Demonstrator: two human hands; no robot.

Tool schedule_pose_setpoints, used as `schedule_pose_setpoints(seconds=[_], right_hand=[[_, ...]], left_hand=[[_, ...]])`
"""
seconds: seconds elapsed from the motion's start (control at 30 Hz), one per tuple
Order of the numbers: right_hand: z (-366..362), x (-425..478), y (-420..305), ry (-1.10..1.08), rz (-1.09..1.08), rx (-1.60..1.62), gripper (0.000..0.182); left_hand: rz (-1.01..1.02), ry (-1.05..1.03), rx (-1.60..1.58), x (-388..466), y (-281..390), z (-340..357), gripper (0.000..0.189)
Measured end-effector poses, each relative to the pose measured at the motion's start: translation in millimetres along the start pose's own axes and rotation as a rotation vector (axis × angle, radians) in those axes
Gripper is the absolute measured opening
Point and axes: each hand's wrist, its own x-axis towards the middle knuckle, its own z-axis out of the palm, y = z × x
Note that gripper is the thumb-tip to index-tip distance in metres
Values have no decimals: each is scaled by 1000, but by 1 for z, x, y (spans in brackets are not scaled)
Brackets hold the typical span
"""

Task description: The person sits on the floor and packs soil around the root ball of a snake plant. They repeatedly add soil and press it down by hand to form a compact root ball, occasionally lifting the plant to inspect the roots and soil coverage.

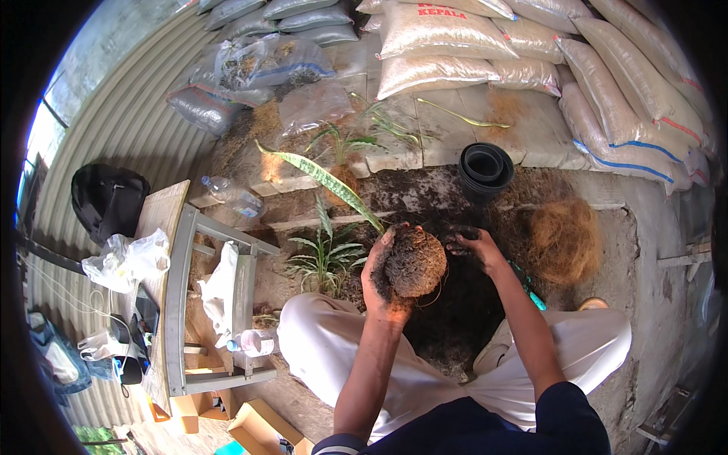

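My left hand (384, 278) is closed around a root ball (418, 261) wrapped in brown coconut fibre with dark soil on it. From the ball a long variegated leaf of a snake plant (327, 179) reaches up and left. My right hand (472, 245), its fingers dark with soil, is just right of the ball with fingers apart and nothing seen in it. Below both hands lies a heap of dark soil (455, 318). A teal-handled tool (534, 298) lies partly hidden behind my right forearm.
Nested black plastic pots (486, 170) stand beyond the soil, left of a coconut-fibre clump (566, 242). Leafy plants (324, 256) are at left, near a wooden bench (176, 284) and plastic bottle (253, 343). Stacked filled sacks (443, 34) line the back and right.
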Motion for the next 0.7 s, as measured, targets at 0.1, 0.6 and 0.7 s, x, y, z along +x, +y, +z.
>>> schedule_pose_setpoints(seconds=[0.1, 0.6, 0.7], right_hand=[[5, -4, -4, -26, -1, 59, 26], [29, -9, -17, -54, 15, 276, 33], [38, -11, -24, -98, 39, 393, 34]], left_hand=[[46, -34, 56, -1, 1, -3, 39], [4, 33, -45, 3, 2, -4, 37], [-30, 83, -69, 5, 5, -4, 37]])
